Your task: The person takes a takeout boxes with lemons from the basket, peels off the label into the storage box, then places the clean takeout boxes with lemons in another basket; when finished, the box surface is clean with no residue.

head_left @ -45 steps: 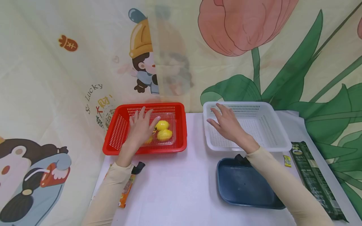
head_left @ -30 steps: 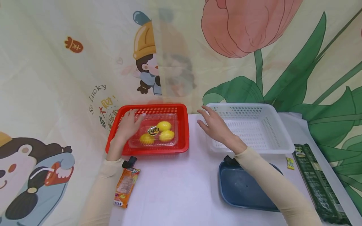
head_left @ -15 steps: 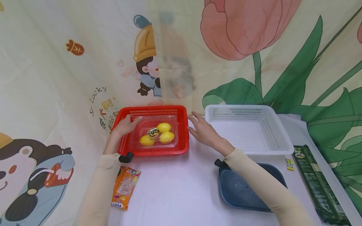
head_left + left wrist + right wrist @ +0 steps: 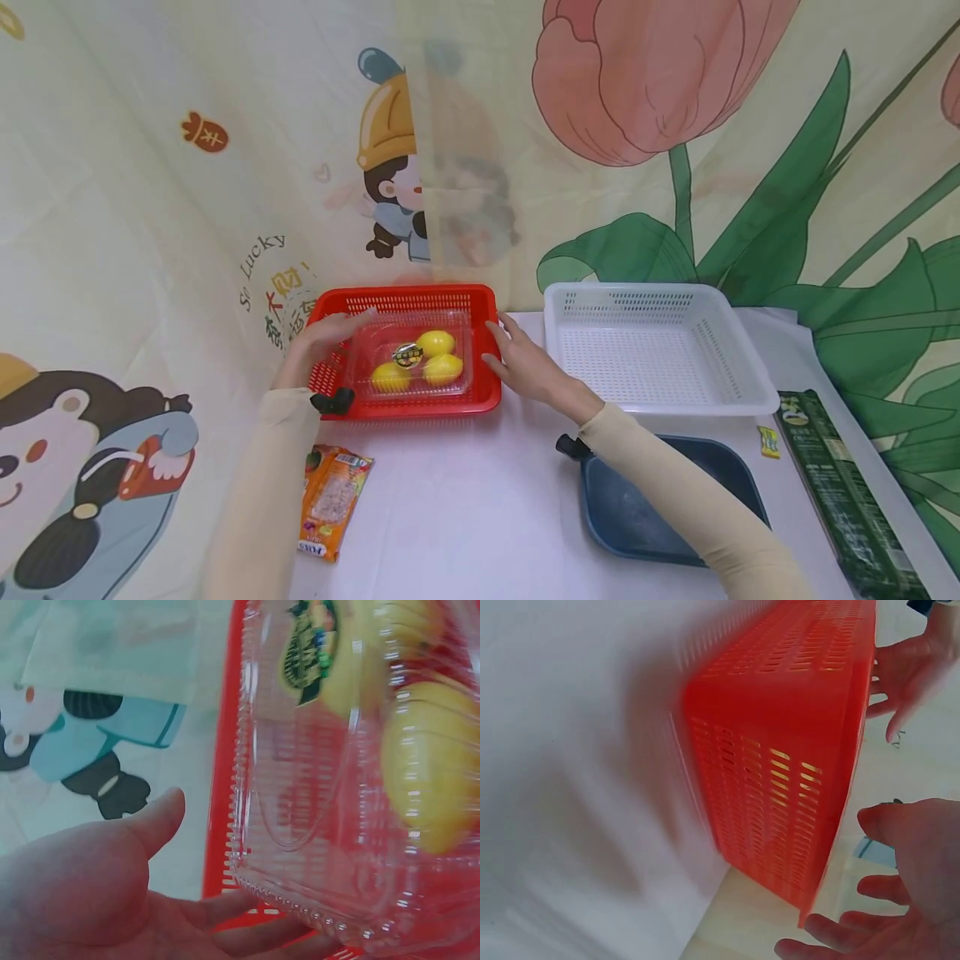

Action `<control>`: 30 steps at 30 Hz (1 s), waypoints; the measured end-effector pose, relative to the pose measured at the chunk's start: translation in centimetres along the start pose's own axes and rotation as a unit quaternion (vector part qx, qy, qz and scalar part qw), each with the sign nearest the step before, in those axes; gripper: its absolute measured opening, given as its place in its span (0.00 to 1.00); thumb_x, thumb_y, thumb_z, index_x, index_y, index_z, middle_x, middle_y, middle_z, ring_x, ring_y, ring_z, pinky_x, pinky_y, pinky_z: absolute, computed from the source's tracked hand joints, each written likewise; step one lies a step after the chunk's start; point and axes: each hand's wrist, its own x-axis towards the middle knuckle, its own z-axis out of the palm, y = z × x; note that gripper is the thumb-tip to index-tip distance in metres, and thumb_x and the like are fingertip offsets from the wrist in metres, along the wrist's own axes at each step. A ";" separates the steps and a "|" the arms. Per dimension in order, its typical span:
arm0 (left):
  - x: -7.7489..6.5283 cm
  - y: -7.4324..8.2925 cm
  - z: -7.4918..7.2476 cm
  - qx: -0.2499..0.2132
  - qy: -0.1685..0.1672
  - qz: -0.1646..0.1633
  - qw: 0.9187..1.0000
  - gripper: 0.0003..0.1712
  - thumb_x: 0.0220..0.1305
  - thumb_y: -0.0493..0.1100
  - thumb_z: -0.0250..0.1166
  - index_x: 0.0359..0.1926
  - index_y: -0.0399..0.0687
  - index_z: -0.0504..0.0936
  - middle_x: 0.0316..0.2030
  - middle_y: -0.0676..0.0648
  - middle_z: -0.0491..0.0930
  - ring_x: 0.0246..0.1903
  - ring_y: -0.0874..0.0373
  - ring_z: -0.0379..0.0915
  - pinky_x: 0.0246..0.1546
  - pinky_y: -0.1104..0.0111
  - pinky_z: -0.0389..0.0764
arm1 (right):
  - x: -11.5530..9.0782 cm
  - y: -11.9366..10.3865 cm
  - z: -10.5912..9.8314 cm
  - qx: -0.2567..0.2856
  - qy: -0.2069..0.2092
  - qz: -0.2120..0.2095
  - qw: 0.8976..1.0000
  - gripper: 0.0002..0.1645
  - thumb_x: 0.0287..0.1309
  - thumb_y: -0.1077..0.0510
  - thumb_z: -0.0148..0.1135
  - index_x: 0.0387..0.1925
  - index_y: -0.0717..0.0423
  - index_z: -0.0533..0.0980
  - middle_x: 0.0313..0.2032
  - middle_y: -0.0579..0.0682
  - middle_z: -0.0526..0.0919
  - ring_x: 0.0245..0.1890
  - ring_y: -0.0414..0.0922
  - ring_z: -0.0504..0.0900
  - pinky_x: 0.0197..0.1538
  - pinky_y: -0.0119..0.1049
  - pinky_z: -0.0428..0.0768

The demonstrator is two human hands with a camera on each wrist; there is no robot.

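Note:
A red plastic basket (image 4: pixel 416 408) stands at the back left of the table. Inside lies a clear plastic box (image 4: pixel 363 367) with a dark round label, and yellow lemons (image 4: pixel 443 368) show through its lid. My left hand (image 4: pixel 327 333) is over the basket's left side; in the left wrist view its fingers (image 4: pixel 259 937) extend by the end of the box, thumb apart. At the basket's right rim is my right hand (image 4: pixel 528 362), fingers spread. The right wrist view has this hand (image 4: pixel 922 892) beside the basket's perforated wall (image 4: pixel 765 780), holding nothing.
To the right stands a white perforated basket (image 4: pixel 660 407). A dark blue tray (image 4: pixel 630 521) sits in front of it, partly under my right forearm. An orange packet (image 4: pixel 333 504) lies front left; a small yellow packet (image 4: pixel 768 442) and a long green package (image 4: pixel 840 483) lie right. A printed curtain hangs behind.
My right hand has moved left from over the white basket to the red basket's right rim. My left hand has drawn back left from over the box, uncovering the lemons and label.

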 end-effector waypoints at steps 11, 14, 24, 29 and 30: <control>1.2 -0.5 -0.4 -0.107 -0.036 -0.058 0.992 0.52 0.66 0.70 0.59 0.79 0.49 0.51 0.72 0.38 0.60 0.67 0.41 0.63 0.61 0.47 0.79 | 0.3 -0.2 1.2 0.033 -0.019 0.034 0.999 0.48 0.69 0.50 0.63 0.79 0.58 0.50 0.80 0.58 0.44 0.75 0.57 0.63 0.62 0.47 0.80; 1.7 -0.7 -0.4 -0.116 -0.039 -0.060 0.991 0.53 0.67 0.69 0.60 0.79 0.47 0.50 0.72 0.37 0.59 0.67 0.41 0.62 0.60 0.47 0.80 | 0.3 -0.2 1.4 0.040 -0.022 0.042 0.998 0.49 0.69 0.51 0.62 0.80 0.58 0.48 0.81 0.57 0.43 0.75 0.57 0.63 0.62 0.47 0.81; 2.9 -1.6 -0.5 -0.170 -0.070 -0.081 0.980 0.54 0.65 0.69 0.62 0.78 0.46 0.49 0.71 0.39 0.61 0.66 0.43 0.66 0.63 0.50 0.78 | 0.6 0.1 2.2 0.069 -0.037 0.050 0.996 0.50 0.70 0.50 0.61 0.80 0.59 0.45 0.81 0.56 0.39 0.76 0.55 0.60 0.63 0.46 0.80; 3.3 -1.5 -0.7 -0.207 -0.112 -0.087 0.968 0.47 0.66 0.70 0.59 0.74 0.48 0.57 0.69 0.39 0.68 0.64 0.42 0.72 0.67 0.51 0.75 | 0.6 0.2 2.3 0.066 -0.032 0.048 0.996 0.49 0.71 0.51 0.60 0.80 0.60 0.45 0.81 0.56 0.39 0.76 0.55 0.61 0.64 0.47 0.78; 3.4 -1.5 -0.7 -0.214 -0.116 -0.087 0.966 0.45 0.66 0.70 0.59 0.72 0.49 0.58 0.68 0.39 0.69 0.63 0.42 0.73 0.66 0.51 0.75 | 0.7 0.2 2.4 0.065 -0.031 0.049 0.996 0.49 0.71 0.51 0.60 0.80 0.60 0.45 0.81 0.56 0.39 0.76 0.54 0.61 0.64 0.46 0.79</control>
